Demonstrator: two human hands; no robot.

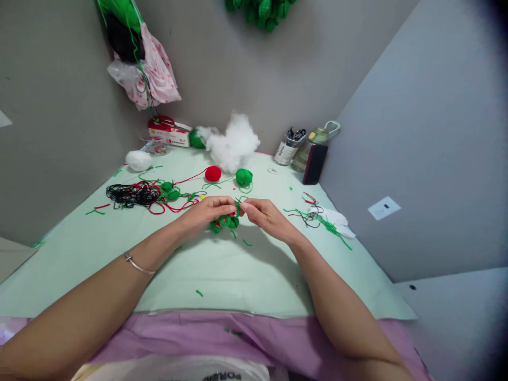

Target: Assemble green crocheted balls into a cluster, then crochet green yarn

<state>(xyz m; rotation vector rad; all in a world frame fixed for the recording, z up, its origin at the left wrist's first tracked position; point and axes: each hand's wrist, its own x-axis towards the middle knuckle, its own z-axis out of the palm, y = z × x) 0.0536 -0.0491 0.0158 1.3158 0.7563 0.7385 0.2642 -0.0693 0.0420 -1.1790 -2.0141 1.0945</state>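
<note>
My left hand (212, 209) is closed, its thumb and fingers pinching a small green crocheted piece (225, 222) with bits of red in it. Part of this piece hangs below the fingers, just above the table. Right beside it, my right hand (264, 214) is closed in a pinch at the edge of the green work. A thin dark tip shows between the two hands, too small to name. From the work a green strand runs back toward a green yarn ball (244, 178). A red yarn ball (213, 173) lies to its left.
Tangled black cord (130, 196) lies at left near white yarn (138, 160). White stuffing (234, 143) sits at the back. Red-handled scissors (164, 121) rest on a box (174, 136). At right are a pen cup (286, 152), a phone (315, 164) and yarn scraps (327, 225).
</note>
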